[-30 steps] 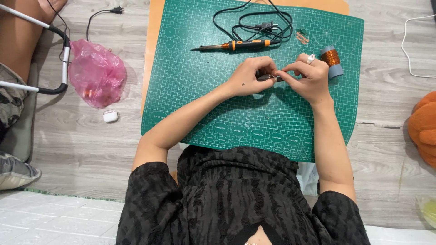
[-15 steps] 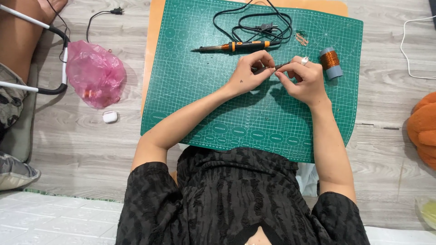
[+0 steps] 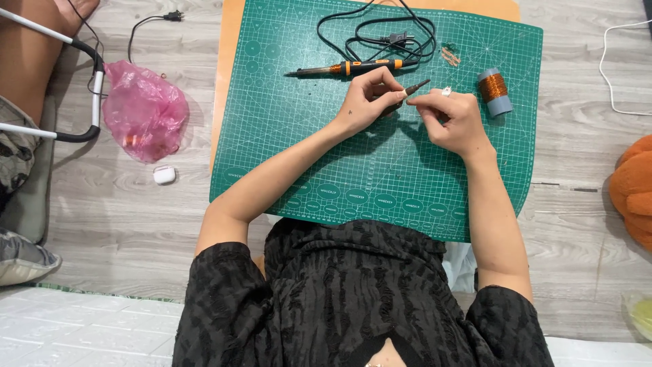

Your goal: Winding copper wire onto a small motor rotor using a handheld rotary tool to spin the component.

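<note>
Since half a second ago both hands have barely shifted over the green cutting mat (image 3: 299, 156); the thin dark rod (image 3: 415, 88) now pokes out a little more clearly between them, tilted up toward the far right. Seen from the head camera, the left hand (image 3: 367, 98) has its fingers curled, thumb and forefinger pinched on the near end of the rod. The right hand (image 3: 451, 119) meets it from the other side, fingertips (image 3: 413, 99) bunched and clenched just under the rod's middle; whether they grip the rod itself or something very fine at it is too small to tell. A ring shows on one right finger. Just beyond the left fingers lies a soldering iron (image 3: 346, 67) with an orange and black handle, its black cord (image 3: 380, 27) looped farther out on the mat. Beyond and to the right of the right fingers stands a spool of copper wire (image 3: 494, 90), near but apart from the hand, and a few small copper bits (image 3: 449, 54) lie farther out still. Well away to the left of both hands, off the mat on the wooden floor, sit a pink plastic bag (image 3: 144, 109) and a small white case (image 3: 164, 175).
</note>
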